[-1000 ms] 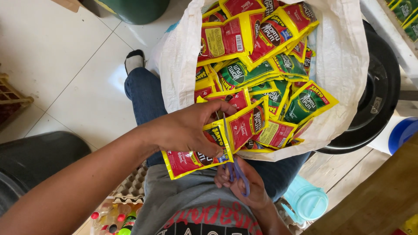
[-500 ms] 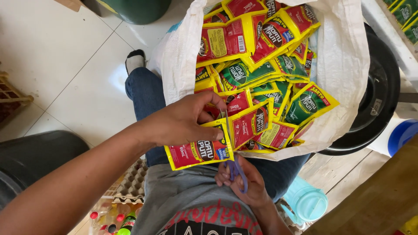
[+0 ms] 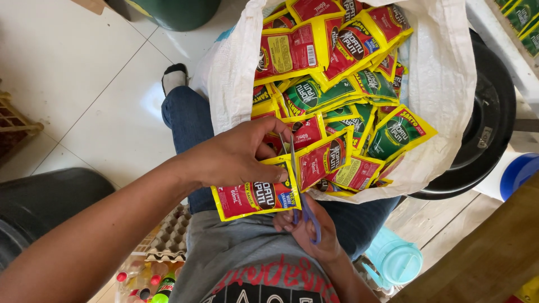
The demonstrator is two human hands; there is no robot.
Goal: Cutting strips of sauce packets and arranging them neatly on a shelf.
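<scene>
My left hand (image 3: pixel 236 157) pinches a red and yellow sachet (image 3: pixel 255 196) by its upper edge, over my lap. My right hand (image 3: pixel 306 227) lies below it, its fingers through the blue handles of a pair of scissors (image 3: pixel 296 185). The blades point up along the right edge of that sachet, between it and the neighbouring red sachet (image 3: pixel 323 163). Behind both stands an open white sack (image 3: pixel 443 84) on my legs, filled with several red and green sachets joined in strips.
A black round tyre-like object (image 3: pixel 491 129) sits right of the sack, a blue and white container (image 3: pixel 516 174) beside it. A light blue lidded jar (image 3: pixel 398 261) stands by my right leg. An egg tray (image 3: pixel 171 235) and small bottles (image 3: pixel 140 280) lie at the lower left. A dark green bin (image 3: pixel 179 11) stands at the top.
My left hand has slid the held sachet a little left and down, away from the strip. The scissor blades stay at its right edge.
</scene>
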